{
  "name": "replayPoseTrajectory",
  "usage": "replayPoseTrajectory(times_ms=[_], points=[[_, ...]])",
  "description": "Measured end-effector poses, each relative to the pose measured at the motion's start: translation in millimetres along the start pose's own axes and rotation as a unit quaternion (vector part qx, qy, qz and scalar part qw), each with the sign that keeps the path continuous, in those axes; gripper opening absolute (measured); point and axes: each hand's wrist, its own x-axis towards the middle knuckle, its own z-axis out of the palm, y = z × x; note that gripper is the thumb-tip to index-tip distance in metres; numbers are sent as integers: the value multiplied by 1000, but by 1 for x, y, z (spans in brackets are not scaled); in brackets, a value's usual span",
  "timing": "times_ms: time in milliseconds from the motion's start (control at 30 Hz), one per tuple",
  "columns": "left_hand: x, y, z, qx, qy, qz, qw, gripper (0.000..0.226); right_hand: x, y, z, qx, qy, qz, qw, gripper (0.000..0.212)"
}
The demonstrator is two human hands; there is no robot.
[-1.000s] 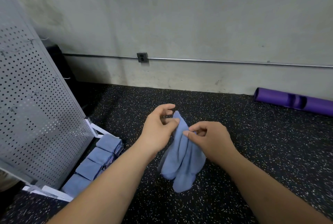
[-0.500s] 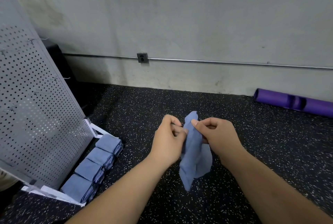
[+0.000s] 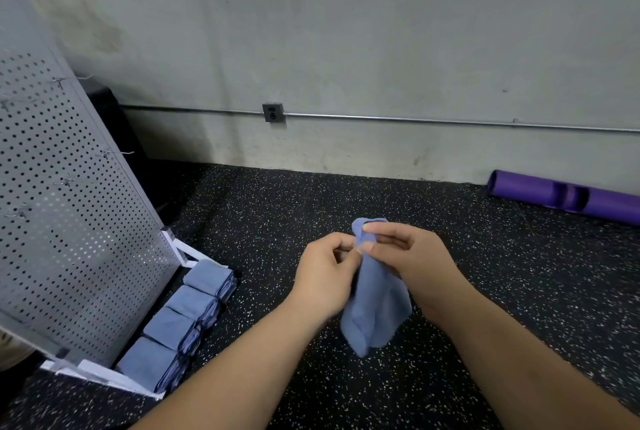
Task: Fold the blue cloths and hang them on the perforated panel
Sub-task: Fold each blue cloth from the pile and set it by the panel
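Left hand point(image 3: 323, 277) and right hand point(image 3: 412, 258) close together, both in a pinching grip.

Both hands are raised above a black speckled floor point(image 3: 277, 208). The left hand point(image 3: 323, 277) and right hand point(image 3: 412, 260) pinch the top of one blue cloth point(image 3: 375, 308) between them; the cloth hangs bunched below the fingers, clear of the floor. At left, a grey perforated panel point(image 3: 69, 222) leans on a white base frame point(image 3: 183, 253), with wire hooks visible on its face. Four folded blue cloths point(image 3: 180, 322) lie in a row along the panel's foot. A purple roll point(image 3: 561, 196) lies against the concrete wall point(image 3: 381, 49). A socket point(image 3: 273, 112) sits on a conduit along that wall.
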Motion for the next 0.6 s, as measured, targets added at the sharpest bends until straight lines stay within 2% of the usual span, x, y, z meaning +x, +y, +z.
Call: replayPoseTrajectory(times_ms=[67,167,400,500,600], points=[[2,1,-2,-25,17,-12,999,15,-1,-2,-1,15,-36,4,999,42],[6,4,-7,-43,49,-24,998,18,3,1,-5,-11,-11,-5,1000,53],[10,9,-16,-93,41,-86,991,24,18,11,-16,102,118,25,988,40],[8,12,-15,-117,23,-110,987,26,18,11,-16,103,129,20,986,37],[5,21,-12,-192,-8,-166,967,25,12,8,-9,62,99,-12,993,34]])
